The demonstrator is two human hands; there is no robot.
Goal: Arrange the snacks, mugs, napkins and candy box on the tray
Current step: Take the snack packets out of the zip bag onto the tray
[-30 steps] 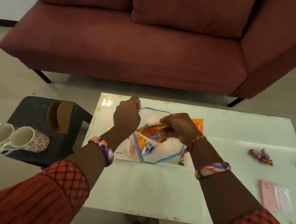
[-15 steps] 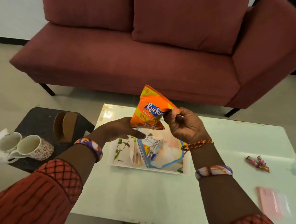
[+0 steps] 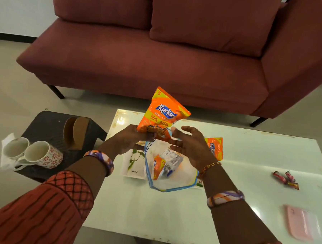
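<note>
My left hand point(image 3: 127, 139) grips the bottom of an orange Kurkure snack packet point(image 3: 164, 112) and holds it upright above the table. My right hand point(image 3: 189, 146) hovers just right of the packet with its fingers spread, holding nothing I can make out. Below both hands a clear zip bag point(image 3: 174, 181) with a blue edge lies on the white leaf-print tray point(image 3: 133, 164), with more small packets point(image 3: 159, 166) inside. Another orange packet point(image 3: 215, 149) lies behind my right wrist. Two floral mugs point(image 3: 43, 154) stand on a napkin point(image 3: 5, 157) on the dark side table point(image 3: 50, 123).
Wrapped candies point(image 3: 286, 179) lie at the right of the white coffee table point(image 3: 151, 211), and a pink box point(image 3: 300, 224) sits nearer the front right. A brown cardboard piece point(image 3: 75, 132) stands on the side table. A red sofa point(image 3: 159, 62) runs behind.
The orange packet came out of the zip bag in my right hand and passed to my left hand. My right hand has let go of it and opened.
</note>
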